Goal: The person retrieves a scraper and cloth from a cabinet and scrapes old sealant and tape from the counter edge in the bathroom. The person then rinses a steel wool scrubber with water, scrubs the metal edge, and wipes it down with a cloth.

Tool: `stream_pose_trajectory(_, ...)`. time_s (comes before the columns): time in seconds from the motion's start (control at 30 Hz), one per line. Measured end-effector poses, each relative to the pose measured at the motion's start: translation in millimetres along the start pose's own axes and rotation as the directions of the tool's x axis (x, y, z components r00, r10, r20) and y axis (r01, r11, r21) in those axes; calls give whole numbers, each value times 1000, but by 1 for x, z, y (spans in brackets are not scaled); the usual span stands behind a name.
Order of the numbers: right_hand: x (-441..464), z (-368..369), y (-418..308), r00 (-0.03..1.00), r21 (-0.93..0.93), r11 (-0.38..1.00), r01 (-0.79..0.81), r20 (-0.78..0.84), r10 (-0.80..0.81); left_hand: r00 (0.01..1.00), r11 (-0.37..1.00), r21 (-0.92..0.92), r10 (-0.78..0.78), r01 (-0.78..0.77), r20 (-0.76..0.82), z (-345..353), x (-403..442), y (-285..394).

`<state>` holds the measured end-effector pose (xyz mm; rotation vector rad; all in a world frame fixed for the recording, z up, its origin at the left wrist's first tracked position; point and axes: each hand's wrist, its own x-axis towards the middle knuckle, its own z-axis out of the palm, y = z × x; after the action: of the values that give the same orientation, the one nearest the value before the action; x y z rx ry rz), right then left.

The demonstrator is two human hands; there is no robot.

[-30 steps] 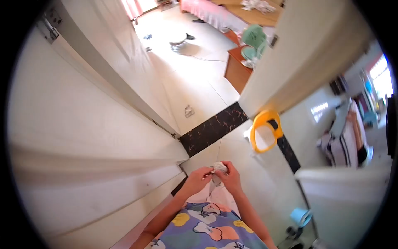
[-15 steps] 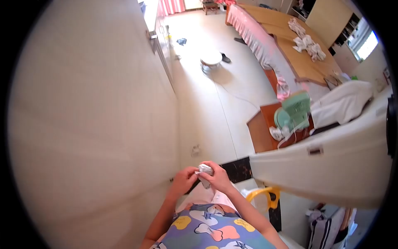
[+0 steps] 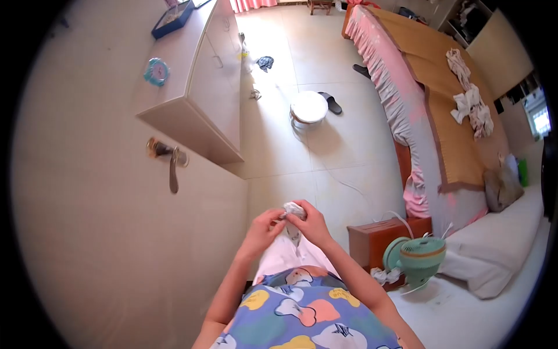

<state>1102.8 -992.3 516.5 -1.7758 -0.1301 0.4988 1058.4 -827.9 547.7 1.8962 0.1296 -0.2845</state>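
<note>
In front of my waist, both hands meet at a small white crumpled bundle [image 3: 294,208]; whether it is paper, cloth or plastic I cannot tell. My right hand [image 3: 313,224] is closed around it, its thumb across the near side. The fingers of my left hand [image 3: 264,230] pinch at the bundle's left edge. Below the hands something thin hangs like a cord or chain, too small to make out.
On my left stands a door with a metal handle [image 3: 173,166], then a cabinet [image 3: 212,75] bearing a blue clock [image 3: 157,72]. Ahead are a round white stool [image 3: 308,107] and a dark slipper [image 3: 332,103]. A bed [image 3: 444,116] and green fan [image 3: 421,259] are on the right.
I have moved forward through the doorway; the cabinet, stool, bed and fan appear nearer. The white bundle is still in my hands, with the fingers slightly shifted.
</note>
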Motion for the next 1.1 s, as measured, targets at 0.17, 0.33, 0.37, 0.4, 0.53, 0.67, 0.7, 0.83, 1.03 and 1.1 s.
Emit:
stream_pose_trajectory(0.17,129,-17,-38,982,-84,992,94,174,-78,986,972,-217,-123,95,-117,-49,99,4)
stream_pose_trajectory(0.33,277,-28,-48,952,-112,986,123,295,-85,918,939,-297,-265,175,-296,-99,218,-22)
stream_pose_trajectory(0.37,303,-29,-57,947,-110,983,148,301,-109,903,945,-302,-236,127,-359,-112,247,-28)
stream_pose_trajectory(0.4,334,-30,-63,951,-106,985,137,291,-101,875,947,-315,-204,63,-438,-123,281,-36)
stream_pose_trajectory(0.53,409,-50,-89,927,-167,982,86,375,-17,758,962,-272,-200,31,-621,-181,388,-14)
stream_pose_trajectory(0.67,470,-55,-126,897,-103,995,12,441,35,667,980,-178,-189,85,-721,-236,481,-39)
stream_pose_trajectory(0.7,481,-60,-129,895,-82,997,14,446,24,647,970,-215,-237,114,-725,-243,503,-49)
stream_pose_trajectory(0.83,537,-70,-120,879,-124,984,129,473,-55,545,919,-306,-394,249,-740,-270,565,-92)
stream_pose_trajectory(1.03,625,-108,-139,857,-61,998,36,515,1,361,825,-462,-560,325,-746,-299,619,-92)
stream_pose_trajectory(1.1,657,-119,-140,826,-44,999,12,563,15,305,812,-523,-583,259,-753,-305,638,-92)
